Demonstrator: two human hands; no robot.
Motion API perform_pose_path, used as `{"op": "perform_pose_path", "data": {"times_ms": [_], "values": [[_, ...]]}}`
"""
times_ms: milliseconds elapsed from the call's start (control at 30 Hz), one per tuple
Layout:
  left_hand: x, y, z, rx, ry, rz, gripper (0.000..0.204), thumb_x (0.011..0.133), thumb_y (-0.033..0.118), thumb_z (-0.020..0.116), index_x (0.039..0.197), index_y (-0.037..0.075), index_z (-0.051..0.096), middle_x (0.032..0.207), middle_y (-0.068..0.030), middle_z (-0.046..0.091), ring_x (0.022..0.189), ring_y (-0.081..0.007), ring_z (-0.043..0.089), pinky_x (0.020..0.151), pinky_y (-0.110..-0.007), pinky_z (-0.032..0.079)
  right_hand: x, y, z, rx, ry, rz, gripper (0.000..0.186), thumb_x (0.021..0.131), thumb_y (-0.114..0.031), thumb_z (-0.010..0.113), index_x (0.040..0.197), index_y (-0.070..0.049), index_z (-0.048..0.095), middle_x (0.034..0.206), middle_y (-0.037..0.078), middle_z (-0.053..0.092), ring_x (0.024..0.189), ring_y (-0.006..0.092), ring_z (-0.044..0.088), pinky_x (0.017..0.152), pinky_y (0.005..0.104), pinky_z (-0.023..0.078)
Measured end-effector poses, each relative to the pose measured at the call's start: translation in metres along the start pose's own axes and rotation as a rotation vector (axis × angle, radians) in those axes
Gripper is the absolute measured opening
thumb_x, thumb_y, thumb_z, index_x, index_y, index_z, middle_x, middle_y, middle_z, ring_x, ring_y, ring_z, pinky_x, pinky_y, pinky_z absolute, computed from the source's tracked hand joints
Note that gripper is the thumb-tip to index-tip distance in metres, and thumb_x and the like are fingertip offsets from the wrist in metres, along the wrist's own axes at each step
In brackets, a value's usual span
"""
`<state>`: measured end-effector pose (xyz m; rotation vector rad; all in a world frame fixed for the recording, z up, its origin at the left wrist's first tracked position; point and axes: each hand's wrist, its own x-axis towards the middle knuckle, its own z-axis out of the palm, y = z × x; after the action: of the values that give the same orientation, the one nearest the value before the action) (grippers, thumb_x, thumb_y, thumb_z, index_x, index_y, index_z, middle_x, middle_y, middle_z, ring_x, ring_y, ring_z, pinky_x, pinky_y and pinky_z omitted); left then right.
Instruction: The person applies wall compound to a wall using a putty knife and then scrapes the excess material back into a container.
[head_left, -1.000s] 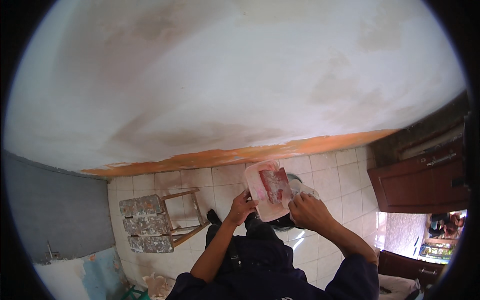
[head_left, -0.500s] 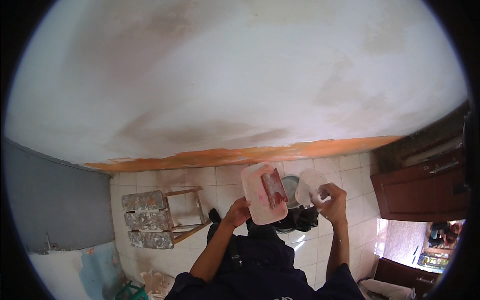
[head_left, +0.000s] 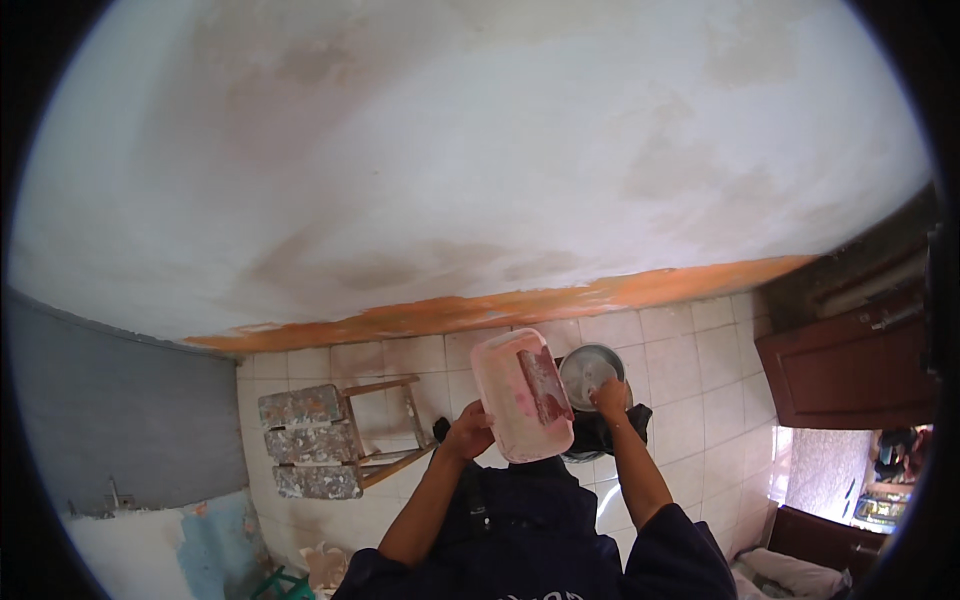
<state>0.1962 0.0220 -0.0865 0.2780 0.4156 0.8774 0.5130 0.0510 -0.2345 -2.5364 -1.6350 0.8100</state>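
Note:
My left hand (head_left: 472,432) grips the near left edge of a pale pink plastic tub (head_left: 496,372), held up in front of me. Inside the tub, along its right side, rests a dark red flat piece (head_left: 543,388) smeared with white, perhaps a scraper. To the right of the tub stands a round grey metal pot (head_left: 607,352). My right hand (head_left: 610,397) reaches over its near rim, fingers closed on a translucent plastic bowl (head_left: 588,378) down inside the pot. My fingertips there are partly hidden.
A white patchy wall (head_left: 480,160) with an orange strip (head_left: 480,308) rises ahead. A paint-spattered wooden step stool (head_left: 310,440) lies to the left on the tiled floor (head_left: 665,360). Black plastic (head_left: 630,425) bunches below the pot; a brown cabinet door (head_left: 840,375) is at right.
My right hand has moved left and lowered the translucent bowl from beside the pot into it. The left hand still holds the tub, which has shifted slightly left in the view.

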Motion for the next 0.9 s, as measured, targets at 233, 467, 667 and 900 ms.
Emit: {"op": "perform_pose_path", "data": {"times_ms": [233, 467, 667, 900], "values": [[-0.015, 0.005, 0.010, 0.039, 0.079, 0.084, 0.054, 0.076, 0.008, 0.061, 0.125, -0.006, 0.044, 0.119, -0.0150, 0.056, 0.111, -0.0272, 0.055, 0.097, -0.042, 0.043, -0.007, 0.011, 0.021, 0.010, -0.028, 0.024, 0.033, 0.065, -0.019, 0.073, 0.087, 0.003, 0.065, 0.089, 0.026, 0.064, 0.087, 0.0395, 0.063, 0.076, 0.0452, 0.052], [-0.033, 0.027, 0.050, 0.084, 0.138, 0.259, 0.056, 0.075, 0.008, 0.063, 0.126, -0.006, 0.042, 0.119, -0.0153, 0.055, 0.111, -0.0268, 0.055, 0.097, -0.042, 0.043, -0.043, -0.049, -0.068, 0.353, 0.236, 0.013, 0.032, 0.071, -0.020, 0.070, 0.092, 0.003, 0.067, 0.087, 0.025, 0.065, 0.080, 0.0382, 0.065, 0.076, 0.0414, 0.052], [-0.049, 0.052, 0.065, 0.162, 0.165, 0.336, 0.057, 0.076, 0.009, 0.064, 0.126, -0.007, 0.041, 0.120, -0.0154, 0.055, 0.111, -0.0274, 0.055, 0.097, -0.041, 0.043, -0.188, -0.209, -0.248, 0.765, 0.437, -0.422, 0.027, 0.075, -0.019, 0.071, 0.092, 0.001, 0.065, 0.076, 0.013, 0.064, 0.066, 0.0239, 0.060, 0.061, 0.0314, 0.049], [-0.071, 0.079, 0.068, 0.150, 0.111, 0.368, 0.055, 0.075, -0.002, 0.064, 0.126, -0.003, 0.042, 0.120, -0.0128, 0.054, 0.112, -0.0251, 0.053, 0.096, -0.043, 0.043, -0.225, -0.266, -0.250, 0.218, 0.440, -0.723, 0.022, 0.074, -0.019, 0.067, 0.088, -0.003, 0.062, 0.081, 0.014, 0.063, 0.074, 0.0320, 0.061, 0.060, 0.0410, 0.048]]}}
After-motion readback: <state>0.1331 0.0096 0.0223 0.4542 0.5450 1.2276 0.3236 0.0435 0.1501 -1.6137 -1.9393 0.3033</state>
